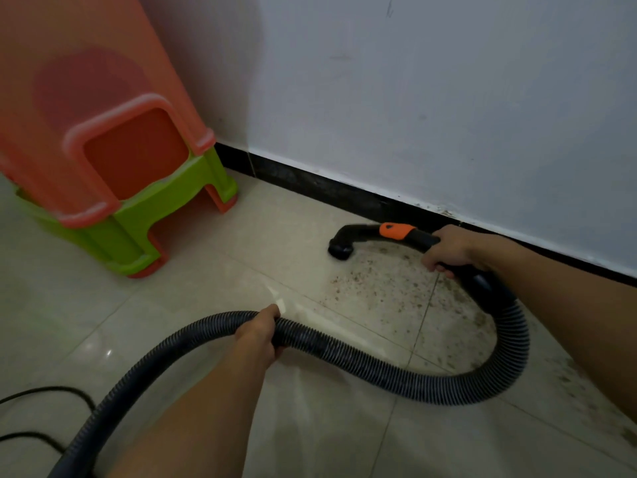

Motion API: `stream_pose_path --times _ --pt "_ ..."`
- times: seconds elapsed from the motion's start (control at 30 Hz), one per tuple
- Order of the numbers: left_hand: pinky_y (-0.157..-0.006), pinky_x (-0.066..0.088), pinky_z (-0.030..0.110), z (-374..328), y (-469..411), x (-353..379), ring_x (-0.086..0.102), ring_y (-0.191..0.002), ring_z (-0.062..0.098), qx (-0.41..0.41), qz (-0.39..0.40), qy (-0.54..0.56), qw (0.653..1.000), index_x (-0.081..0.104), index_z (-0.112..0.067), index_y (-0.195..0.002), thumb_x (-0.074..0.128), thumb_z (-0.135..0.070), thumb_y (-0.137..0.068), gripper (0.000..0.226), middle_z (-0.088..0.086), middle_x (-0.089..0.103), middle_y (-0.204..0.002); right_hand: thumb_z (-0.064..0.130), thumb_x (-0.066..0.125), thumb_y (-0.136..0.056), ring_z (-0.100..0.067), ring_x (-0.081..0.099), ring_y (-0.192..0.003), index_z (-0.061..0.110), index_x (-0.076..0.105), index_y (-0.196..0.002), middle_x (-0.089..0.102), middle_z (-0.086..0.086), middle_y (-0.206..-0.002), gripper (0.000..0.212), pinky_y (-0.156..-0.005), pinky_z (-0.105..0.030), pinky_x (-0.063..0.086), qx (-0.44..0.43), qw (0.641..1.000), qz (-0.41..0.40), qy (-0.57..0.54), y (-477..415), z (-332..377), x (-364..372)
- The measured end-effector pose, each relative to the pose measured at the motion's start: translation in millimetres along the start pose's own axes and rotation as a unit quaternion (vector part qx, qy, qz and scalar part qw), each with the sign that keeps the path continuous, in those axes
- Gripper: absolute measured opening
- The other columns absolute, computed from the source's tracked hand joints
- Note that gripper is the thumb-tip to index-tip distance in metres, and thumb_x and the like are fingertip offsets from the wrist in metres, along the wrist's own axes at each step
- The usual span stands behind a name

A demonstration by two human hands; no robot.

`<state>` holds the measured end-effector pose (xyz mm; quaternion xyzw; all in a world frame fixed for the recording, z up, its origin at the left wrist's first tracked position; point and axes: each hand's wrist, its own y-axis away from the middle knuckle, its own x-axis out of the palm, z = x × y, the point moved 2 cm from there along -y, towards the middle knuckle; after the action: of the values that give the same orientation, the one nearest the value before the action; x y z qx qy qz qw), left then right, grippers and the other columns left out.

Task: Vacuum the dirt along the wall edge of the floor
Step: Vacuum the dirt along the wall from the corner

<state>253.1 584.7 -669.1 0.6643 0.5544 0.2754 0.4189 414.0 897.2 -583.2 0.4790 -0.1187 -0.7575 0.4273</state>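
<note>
R hand (pixel 448 248) grips curved vacuum handle (pixel 365 232) to aim nozzle (pixel 339 251) at floor beside dirt patch (pixel 379 288) near black baseboard (pixel 344 193), while L hand (pixel 263 331) clasps corrugated hose (pixel 344 350), prob. managing slack (dirt mostly still there).

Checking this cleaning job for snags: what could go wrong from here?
The hose lies looped through the dirt, so dragging it may scatter specks. The nozzle sits at the patch's left edge and the right hand gripping the handle covers the wall side, so grit by the baseboard could be missed. The loose cord at lower left might snag.
</note>
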Motion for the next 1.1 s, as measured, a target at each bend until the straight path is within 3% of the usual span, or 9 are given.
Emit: stream_pose_path --times 0.07,0.2,0.3,0.43,0.57,0.7,0.77,0.93,1.1 --pt "-0.042 0.05 0.034 -1 0 1 0.064 -0.069 0.027 0.002 0.007 0.0 1.0 0.054 -0.002 -0.122 0.072 -0.02 -0.082 0.048 0.016 0.067 -0.101 -0.002 0.067 -0.068 -0.02 0.051 -0.035 0.0 0.061 -0.083 0.058 -0.008 -0.046 0.017 -0.043 -0.024 0.046 -0.006 0.999 -0.029 0.026 -2 1 0" --pt "-0.041 0.05 0.034 -2 -3 -2 0.065 -0.069 0.027 -0.015 0.032 -0.012 0.999 0.053 -0.003 -0.123 0.07 -0.019 -0.083 0.046 0.015 0.065 -0.09 0.0 0.069 -0.069 -0.021 0.053 -0.039 0.001 0.063 -0.081 0.058 -0.008 -0.051 0.013 -0.047 -0.025 0.047 0.005 0.996 0.076 0.043 6 7 1" --pt "-0.047 0.051 0.038 4 0 1 0.064 -0.073 0.028 -0.03 0.051 -0.026 0.998 0.053 -0.004 -0.124 0.068 -0.017 -0.084 0.044 0.015 0.065 -0.093 -0.002 0.067 -0.068 -0.021 0.053 -0.038 0.001 0.063 -0.079 0.058 -0.008 -0.05 0.012 -0.046 -0.025 0.047 -0.016 0.998 0.027 0.061 8 9 -1" --pt "-0.056 0.051 0.045 7 4 5 0.062 -0.074 0.032 -0.076 0.065 -0.054 0.994 0.055 -0.001 -0.104 0.069 -0.016 -0.084 0.029 0.016 0.062 -0.086 0.0 0.069 -0.069 -0.02 0.056 -0.043 0.004 0.063 -0.08 0.06 -0.008 -0.055 0.013 -0.048 -0.025 0.048 0.006 0.989 0.109 0.096 16 10 0" --pt "-0.047 0.047 0.048 11 12 11 0.061 -0.071 0.035 -0.109 0.083 -0.053 0.989 0.052 0.0 -0.089 0.07 -0.015 -0.085 0.024 0.017 0.061 -0.083 0.0 0.07 -0.069 -0.02 0.056 -0.043 0.005 0.063 -0.081 0.061 -0.007 -0.054 0.016 -0.052 -0.026 0.049 -0.009 0.986 0.105 0.129 22 12 4" --pt "-0.044 0.048 0.045 13 14 11 0.062 -0.068 0.035 -0.109 0.074 -0.064 0.989 0.051 0.0 -0.087 0.072 -0.013 -0.083 0.025 0.018 0.061 -0.08 0.0 0.07 -0.066 -0.022 0.055 -0.043 0.005 0.062 -0.074 0.059 -0.009 -0.055 0.013 -0.052 -0.03 0.05 0.013 0.976 0.169 0.136 31 13 6" --pt "-0.043 0.047 0.044 15 18 13 0.062 -0.065 0.033 -0.106 0.085 -0.072 0.988 0.051 -0.001 -0.085 0.07 -0.014 -0.084 0.023 0.016 0.062 -0.077 0.0 0.07 -0.067 -0.021 0.055 -0.042 0.005 0.062 -0.076 0.059 -0.008 -0.053 0.013 -0.05 -0.028 0.049 -0.013 0.981 0.131 0.143 31 16 12" --pt "-0.061 0.054 0.043 10 16 2 0.063 -0.07 0.031 -0.09 0.067 -0.073 0.991 0.051 0.0 -0.085 0.071 -0.014 -0.083 0.025 0.016 0.062 -0.079 0.001 0.071 -0.07 -0.019 0.056 -0.042 0.007 0.062 -0.081 0.061 -0.006 -0.054 0.016 -0.046 -0.024 0.048 -0.012 0.975 0.163 0.15 33 24 25" --pt "-0.046 0.048 0.036 7 12 -9 0.059 -0.063 0.026 -0.072 0.047 -0.067 0.994 0.052 -0.005 -0.078 0.068 -0.021 -0.088 0.024 0.012 0.06 -0.073 0.012 0.073 -0.074 -0.016 0.062 -0.045 0.009 0.056 -0.094 0.067 -0.009 -0.075 0.027 -0.043 -0.021 0.046 -0.043 0.988 -0.047 0.14 18 38 40"
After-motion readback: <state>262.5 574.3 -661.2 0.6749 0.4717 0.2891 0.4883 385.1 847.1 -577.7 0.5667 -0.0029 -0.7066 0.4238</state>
